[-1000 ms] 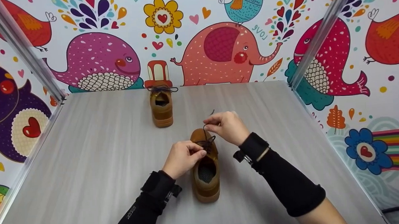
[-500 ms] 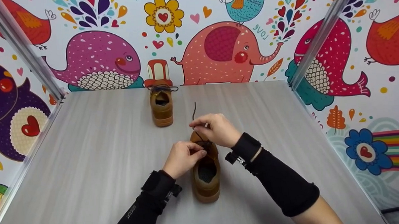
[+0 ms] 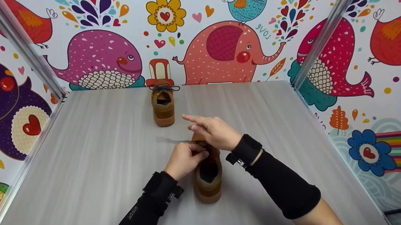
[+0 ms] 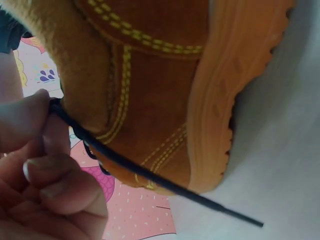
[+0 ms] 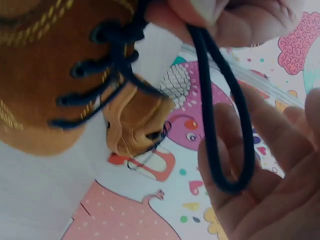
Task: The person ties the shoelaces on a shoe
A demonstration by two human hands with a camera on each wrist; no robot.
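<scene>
A tan lace-up shoe (image 3: 208, 192) stands on the table, toe pointing away. Over its tongue, my left hand (image 3: 184, 160) pinches the dark shoelace (image 5: 207, 100) between thumb and forefinger. A narrow loop of lace hangs from that pinch in the right wrist view. In the left wrist view a loose lace end (image 4: 175, 185) runs along the shoe's side. My right hand (image 3: 219, 132) is above the toe with its fingers extended, close to the loop; no lace is gripped in it. The knot area is mostly hidden behind the hands in the head view.
A matching shoe (image 3: 164, 115) with a tied bow stands at the back of the grey table (image 3: 97, 147), against the patterned wall (image 3: 219, 71). Metal posts (image 3: 325, 36) rise at the back corners.
My right hand moved left across the toe carrying the lace end, then let it go and straightened its fingers. The lace end has swung to the left. My left hand keeps its pinch.
</scene>
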